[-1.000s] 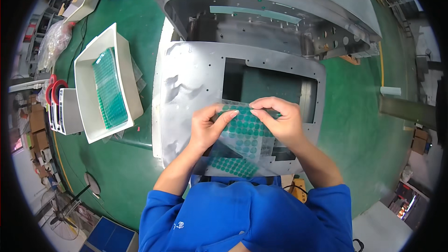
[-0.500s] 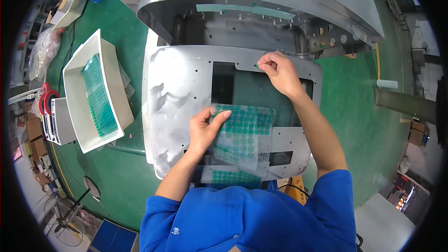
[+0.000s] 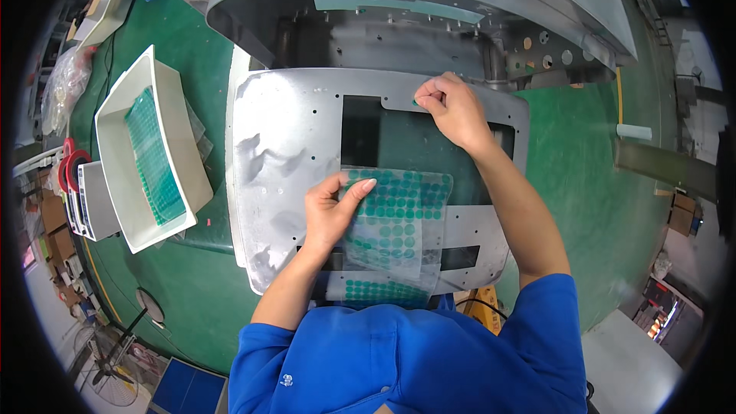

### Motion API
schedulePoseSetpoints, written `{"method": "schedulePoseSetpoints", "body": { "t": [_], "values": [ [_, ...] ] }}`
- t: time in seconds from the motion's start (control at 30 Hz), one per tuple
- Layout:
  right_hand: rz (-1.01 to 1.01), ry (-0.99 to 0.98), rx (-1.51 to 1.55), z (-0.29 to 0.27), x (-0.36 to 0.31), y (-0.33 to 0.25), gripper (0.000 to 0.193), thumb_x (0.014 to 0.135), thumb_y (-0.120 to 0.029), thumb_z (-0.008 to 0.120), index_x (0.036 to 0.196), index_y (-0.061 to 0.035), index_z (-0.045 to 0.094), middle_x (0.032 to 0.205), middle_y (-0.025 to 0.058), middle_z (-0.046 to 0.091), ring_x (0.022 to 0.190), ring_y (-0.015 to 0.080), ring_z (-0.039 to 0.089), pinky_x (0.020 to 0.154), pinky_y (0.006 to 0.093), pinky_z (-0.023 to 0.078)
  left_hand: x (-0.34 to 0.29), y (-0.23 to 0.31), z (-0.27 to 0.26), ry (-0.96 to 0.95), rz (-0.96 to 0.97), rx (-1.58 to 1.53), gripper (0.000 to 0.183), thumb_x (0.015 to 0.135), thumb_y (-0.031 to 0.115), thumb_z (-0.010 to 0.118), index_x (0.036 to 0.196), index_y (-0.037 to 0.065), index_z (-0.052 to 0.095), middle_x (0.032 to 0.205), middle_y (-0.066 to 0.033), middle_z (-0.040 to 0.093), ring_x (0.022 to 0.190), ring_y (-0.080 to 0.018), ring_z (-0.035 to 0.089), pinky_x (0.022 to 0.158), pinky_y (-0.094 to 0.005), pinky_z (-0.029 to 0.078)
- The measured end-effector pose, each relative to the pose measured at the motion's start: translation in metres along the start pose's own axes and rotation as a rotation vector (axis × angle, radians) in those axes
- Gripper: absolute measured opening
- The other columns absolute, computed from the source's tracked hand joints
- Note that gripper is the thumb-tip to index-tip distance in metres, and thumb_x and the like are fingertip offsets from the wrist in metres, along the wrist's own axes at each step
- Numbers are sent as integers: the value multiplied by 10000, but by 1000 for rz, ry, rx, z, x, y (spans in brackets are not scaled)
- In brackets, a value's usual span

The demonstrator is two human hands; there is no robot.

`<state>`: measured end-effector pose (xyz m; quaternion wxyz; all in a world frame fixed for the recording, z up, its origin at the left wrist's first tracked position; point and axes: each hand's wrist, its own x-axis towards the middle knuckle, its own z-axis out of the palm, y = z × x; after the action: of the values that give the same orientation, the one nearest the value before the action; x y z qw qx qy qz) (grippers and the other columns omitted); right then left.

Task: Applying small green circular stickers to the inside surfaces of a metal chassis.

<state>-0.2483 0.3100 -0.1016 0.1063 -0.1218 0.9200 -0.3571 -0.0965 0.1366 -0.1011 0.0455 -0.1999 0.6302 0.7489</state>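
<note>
The left hand (image 3: 330, 211) pinches the upper-left corner, a sensible hold, of a probably light, floppy green-dot sticker sheet (image 3: 402, 193) over a metal panel (image 3: 276, 111); the right hand (image 3: 454, 111) pinches one green dot (image 3: 415, 103).

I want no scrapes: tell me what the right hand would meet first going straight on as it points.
Probably the panel. The right hand, pinching a green dot, points leftward over the panel's far strip; its height above the metal is unclear from this view.
</note>
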Motion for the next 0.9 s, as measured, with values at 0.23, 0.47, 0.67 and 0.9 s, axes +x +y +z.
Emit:
{"method": "schedulePoseSetpoints", "body": {
  "t": [0.23, 0.47, 0.67, 0.9],
  "values": [
    [25, 0, -63, 1, 0, -3, 81, 715, -110, 589, 746, -39, 613, 747, 68, 532, 663, 181, 522, 637, 301, 419, 0, 0, 1, 6, -14, -2, 116, 759, 110, 661, 772, 0, 630, 678, 12, 596, 606, -27, 487, 544, -163, 399],
    [116, -32, -119, 0, 0, -11, 76, 736, -130, 555, 733, -88, 617, 801, 46, 545, 764, 205, 542, 692, 331, 425, -1, -1, 0, 11, -17, 8, 123, 756, 115, 665, 774, -2, 631, 666, 12, 593, 600, -26, 481, 538, -162, 393],
    [145, -36, -130, 1, 0, -12, 73, 747, -139, 553, 728, -109, 617, 822, 30, 550, 803, 212, 544, 709, 344, 426, -1, -3, -1, 10, 6, 23, 126, 753, 120, 668, 762, 0, 630, 643, 22, 580, 585, -19, 463, 518, -160, 374],
    [106, -19, -25, 1, -4, -9, 68, 718, -163, 613, 741, -101, 595, 731, 15, 534, 691, 183, 526, 626, 328, 416, -2, -3, 0, 17, 17, 4, 116, 754, 109, 665, 747, 0, 628, 617, 28, 563, 563, -17, 442, 498, -159, 357]
  ]
}}
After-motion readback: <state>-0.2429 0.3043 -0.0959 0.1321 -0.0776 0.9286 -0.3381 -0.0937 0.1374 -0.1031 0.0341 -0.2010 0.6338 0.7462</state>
